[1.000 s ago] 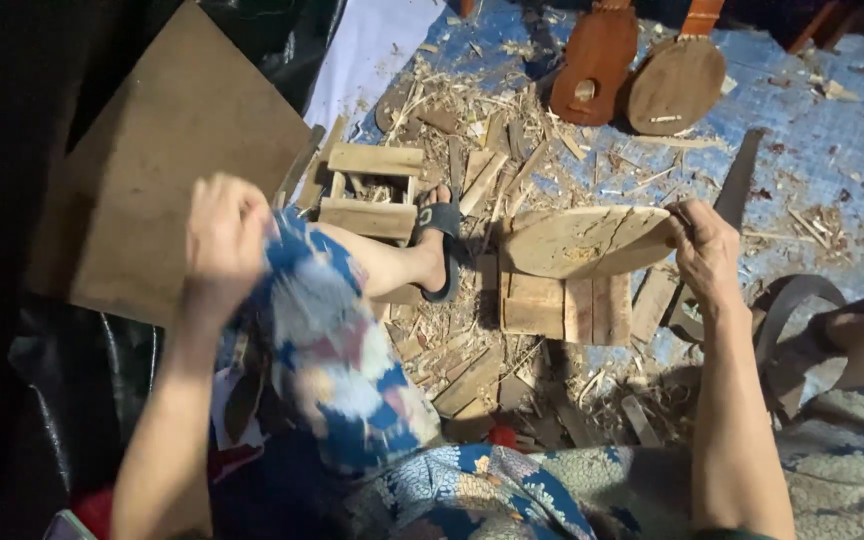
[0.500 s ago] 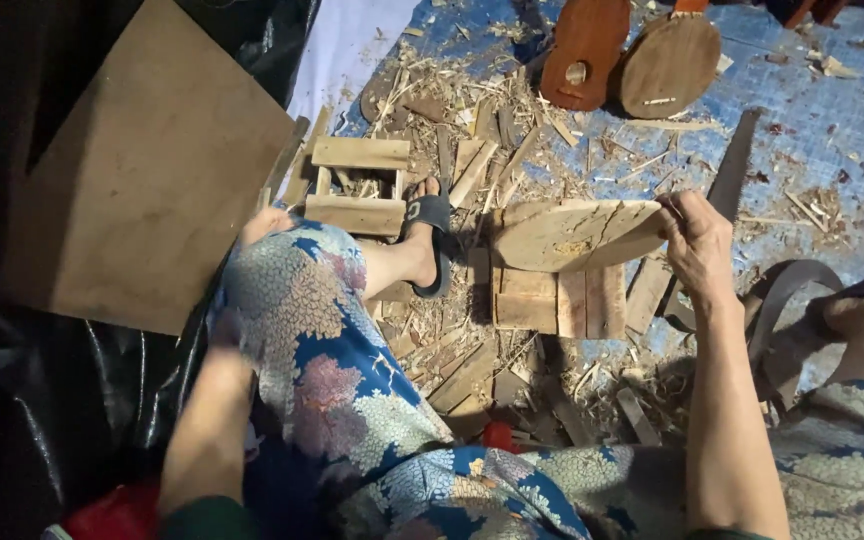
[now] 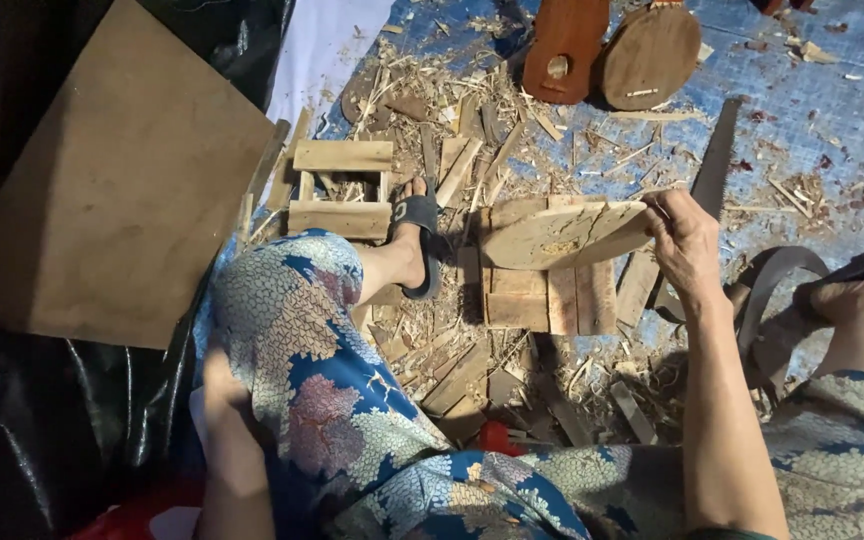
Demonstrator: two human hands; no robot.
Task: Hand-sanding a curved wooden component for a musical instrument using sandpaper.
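Right hand (image 3: pixel 687 240) grips the right end of a thin wooden slab (image 3: pixel 564 235), fingers curled over its upper edge, thumb side underneath; hold is closed on the wood. Slab: pale tan, flat, roughly leaf-shaped, with a rounded left end and a rough, irregular top edge; a light chipped patch near its middle; grain runs lengthwise. It is held slightly tilted, right end higher, directly above a low block of joined planks (image 3: pixel 547 298) that sits on the shavings-strewn floor. Taking that block as reference: a sandalled foot (image 3: pixel 415 245) rests just to its left; further left, a small open wooden frame (image 3: pixel 341 190); a handsaw (image 3: pixel 717 165) lies up and to its right, blade behind the gripping hand; two brown rounded instrument-like bodies (image 3: pixel 612 50) lie well above it; a large brown board (image 3: pixel 117 185) leans far to its left. Left hand is hidden behind the patterned trouser knee (image 3: pixel 302 340); its grip cannot be determined.
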